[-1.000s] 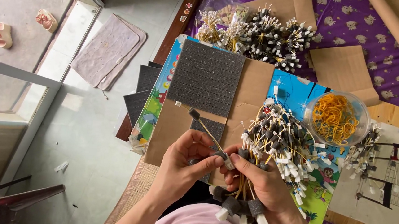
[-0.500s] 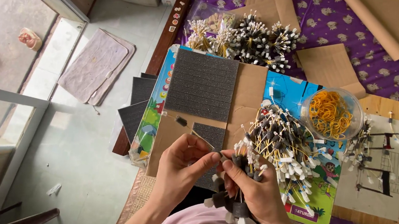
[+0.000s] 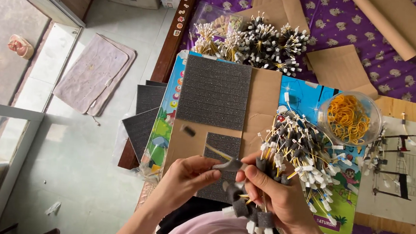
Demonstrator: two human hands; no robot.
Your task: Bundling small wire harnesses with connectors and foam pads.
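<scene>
1. While my right hand (image 3: pixel 281 197) stays clamped on the bundle of foam-tipped wires (image 3: pixel 252 212), my left hand (image 3: pixel 188 177) pinches a grey foam sleeve (image 3: pixel 229 165).
2. I'd slide it on straight, above the cardboard's near edge.

You are sitting in a home turned into a piecework corner: a purple patterned bedsheet (image 3: pixel 409 73) covers the platform, a worn floor mat (image 3: pixel 92 75) lies on the tiled floor, and slippers (image 3: pixel 20 46) sit beyond a sliding door track. Around you, cardboard sheets (image 3: pixel 335 67), grey foam pads (image 3: pixel 215 93), a clear bowl of yellow rubber bands (image 3: pixel 349 118) and heaps of foam-tipped wires (image 3: pixel 258 39) mark it as hand-assembly work done indoors
</scene>
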